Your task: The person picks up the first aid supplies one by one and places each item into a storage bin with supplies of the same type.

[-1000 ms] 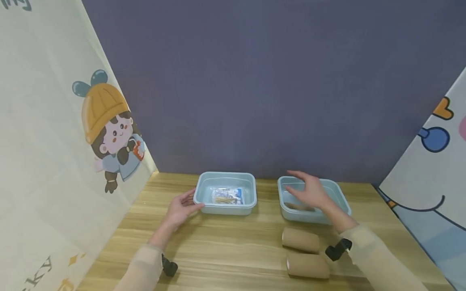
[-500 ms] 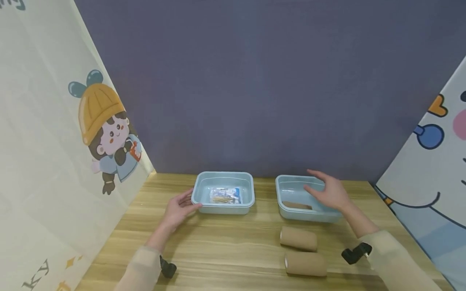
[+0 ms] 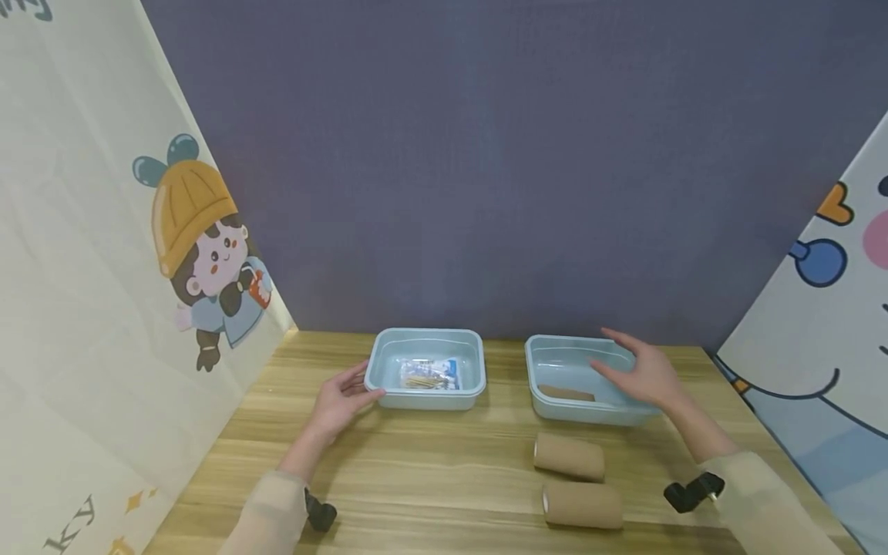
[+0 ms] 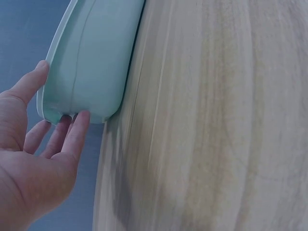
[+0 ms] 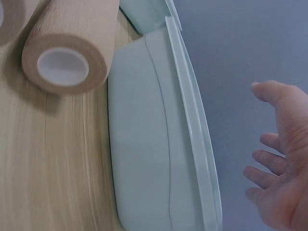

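My left hand (image 3: pixel 340 400) rests at the left end of a light blue plastic basin (image 3: pixel 430 401). In the left wrist view its relaxed fingers (image 4: pixel 76 137) touch the basin's end wall, and the thumb lies along the rim. A clear packet holding thin wooden sticks (image 3: pixel 428 375) lies in that basin. My right hand (image 3: pixel 648 375) is spread above the right end of a second light blue basin (image 3: pixel 590 414), holding nothing. In the right wrist view it appears apart from the rim. A flat brown piece (image 3: pixel 566 393) lies inside this second basin; its kind is unclear.
Two brown rolls with white cores, the farther roll (image 3: pixel 570 456) and the nearer roll (image 3: pixel 583 505), lie on the wooden table (image 3: pixel 430 478) in front of the right basin. A dark panel (image 3: pixel 486 193) stands behind; printed sheets flank both sides.
My right hand has moved to the right over the second basin, uncovering more of its inside and the brown piece. The left hand stays at its basin.
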### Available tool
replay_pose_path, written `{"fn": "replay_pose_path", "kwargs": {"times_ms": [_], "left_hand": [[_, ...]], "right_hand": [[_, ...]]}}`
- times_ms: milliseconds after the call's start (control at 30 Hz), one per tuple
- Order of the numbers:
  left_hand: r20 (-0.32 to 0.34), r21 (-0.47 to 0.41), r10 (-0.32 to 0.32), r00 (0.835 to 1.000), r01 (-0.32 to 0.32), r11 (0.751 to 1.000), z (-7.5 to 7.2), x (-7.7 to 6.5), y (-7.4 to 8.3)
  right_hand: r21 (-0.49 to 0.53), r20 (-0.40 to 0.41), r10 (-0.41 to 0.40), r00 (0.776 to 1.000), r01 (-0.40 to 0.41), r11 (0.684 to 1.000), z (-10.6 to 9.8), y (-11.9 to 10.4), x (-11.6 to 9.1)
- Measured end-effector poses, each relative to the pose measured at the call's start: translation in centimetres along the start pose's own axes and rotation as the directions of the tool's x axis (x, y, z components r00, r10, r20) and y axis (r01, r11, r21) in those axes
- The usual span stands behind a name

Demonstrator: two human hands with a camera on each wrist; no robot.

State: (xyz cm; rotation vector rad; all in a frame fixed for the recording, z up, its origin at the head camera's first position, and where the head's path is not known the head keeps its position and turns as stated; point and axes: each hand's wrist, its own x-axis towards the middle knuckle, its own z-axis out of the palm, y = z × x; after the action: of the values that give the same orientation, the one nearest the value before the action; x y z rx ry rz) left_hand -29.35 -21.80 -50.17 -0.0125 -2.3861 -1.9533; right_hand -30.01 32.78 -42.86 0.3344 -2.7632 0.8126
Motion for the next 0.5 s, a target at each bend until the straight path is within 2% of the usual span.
{"fn": "replay_pose_path", "kwargs": {"times_ms": [333, 500], "left_hand": [[-0.012, 0.002, 0.002, 1.0, -0.002, 1.0, 0.0, -0.1, 0.0], [-0.01, -0.005, 0.001, 1.0, -0.002, 1.0, 0.1, -0.2, 0.1]], "right_hand": [[-0.065, -0.023, -0.009, 1.0, 0.007, 0.998, -1.1, 2.6, -1.1], [-0.063, 0.001, 0.028, 1.0, -0.028, 0.998, -1.3, 3.5, -1.7]]}}
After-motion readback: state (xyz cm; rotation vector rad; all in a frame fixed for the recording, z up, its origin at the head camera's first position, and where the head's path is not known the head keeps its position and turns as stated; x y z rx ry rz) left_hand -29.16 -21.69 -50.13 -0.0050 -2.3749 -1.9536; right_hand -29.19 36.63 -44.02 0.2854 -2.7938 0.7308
